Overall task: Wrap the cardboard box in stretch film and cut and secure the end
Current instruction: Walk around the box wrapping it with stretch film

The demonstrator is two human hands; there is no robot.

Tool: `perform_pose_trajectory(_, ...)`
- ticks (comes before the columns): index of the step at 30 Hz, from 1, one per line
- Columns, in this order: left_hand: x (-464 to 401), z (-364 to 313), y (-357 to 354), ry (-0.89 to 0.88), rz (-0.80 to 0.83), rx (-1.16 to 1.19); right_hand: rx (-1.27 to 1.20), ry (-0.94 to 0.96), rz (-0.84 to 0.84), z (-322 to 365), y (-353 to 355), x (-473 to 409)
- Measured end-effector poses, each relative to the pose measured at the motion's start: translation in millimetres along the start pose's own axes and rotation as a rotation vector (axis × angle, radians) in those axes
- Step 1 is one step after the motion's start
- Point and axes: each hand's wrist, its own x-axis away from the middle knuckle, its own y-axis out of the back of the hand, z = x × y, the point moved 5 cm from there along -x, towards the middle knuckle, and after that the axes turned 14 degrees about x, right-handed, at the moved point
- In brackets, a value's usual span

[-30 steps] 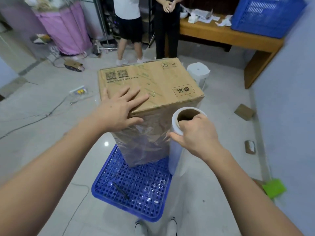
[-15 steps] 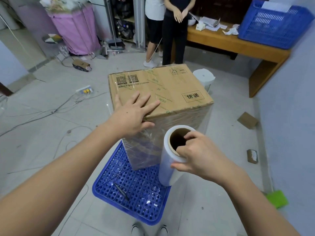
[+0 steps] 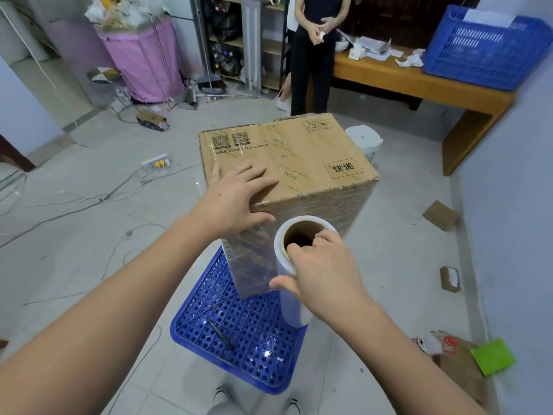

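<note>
Pink fabric covers a laundry cart (image 3: pixel 143 61) at the far left of the room, and loose cables (image 3: pixel 74 202) trail over the pale tiled floor (image 3: pixel 98 163) beside a white power strip (image 3: pixel 157 161). Nearer in, the left hand (image 3: pixel 236 199) lies flat on the near left corner of the cardboard box (image 3: pixel 287 163), its fingers (image 3: pixel 254 172) spread straight over the top face and the thumb lying along the top edge of the near side. The box stands upright on a blue perforated plastic pallet (image 3: pixel 239 333), and clear stretch film (image 3: pixel 302 232) already clings in wrinkles round its sides, while the top face is bare, showing printed codes and a boxed label. A slim dark tool (image 3: pixel 220 333) lies on the pallet in front of the box; what kind it is cannot be told. Just right of the box's near corner the right hand (image 3: pixel 323 271) grips the stretch film roll (image 3: pixel 291 283) at its upper end, fingers curled over the rim of the brown cardboard core and the thumb pressed on the outer wall, holding the roll upright. Behind the box stands a person in dark clothes (image 3: pixel 311 70), with a white cylinder (image 3: pixel 363 139) on the floor near the box's far right corner. Farther right, a blue plastic crate (image 3: pixel 478 52) sits on a wooden counter (image 3: pixel 419 85), and cardboard scraps (image 3: pixel 440 215) lie along the wall.
</note>
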Motion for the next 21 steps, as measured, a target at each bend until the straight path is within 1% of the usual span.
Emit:
perform_pose_trajectory(2, 0.3, 6.3, 5.4, -0.058, 0.011, 0.061, 0.007, -0.002, 0.065, 5.7, 0.6, 1.4)
perform_pose_trajectory(4, 0.0, 16.6, 12.8, -0.173, 0.067, 0.120, -0.008, -0.027, 0.104, 9.5, 0.5, 2.7)
perform_pose_trajectory(8, 4.0, 43.7, 19.4, -0.422, 0.249, -0.018, 0.028, -0.150, 0.181, 11.4, 7.3, -3.2)
perform_pose_trajectory(9, 4.4, 49.9, 20.3, -0.470, 0.273, -0.040, 0.020, -0.189, 0.189, 12.9, 8.4, -6.9)
perform_pose_trajectory(11, 0.6, 59.7, 23.2, -0.566, 0.270, -0.056, 0.023, -0.265, 0.183, 15.3, 4.7, -19.2)
perform_pose_trajectory(12, -2.8, 63.2, 23.5, -0.617, 0.258, -0.056, 0.037, -0.310, 0.166, 15.3, 0.7, -25.1)
perform_pose_trajectory(14, -11.0, 69.2, 21.2, -0.700, 0.257, -0.053, 0.081, -0.380, 0.038, 14.9, -4.0, -32.9)
perform_pose_trajectory(16, -18.4, 75.2, 19.0, -0.750, 0.287, -0.050, 0.103, -0.419, -0.052, 14.0, -7.7, -35.3)
perform_pose_trajectory(18, -22.7, 80.2, 19.5, -0.795, 0.293, -0.054, 0.104, -0.430, -0.113, 13.8, -8.8, -30.6)
perform_pose_trajectory(21, -22.6, 82.8, 19.2, -0.914, 0.215, -0.112, 0.093, -0.405, -0.159, 9.7, -8.3, -20.3)
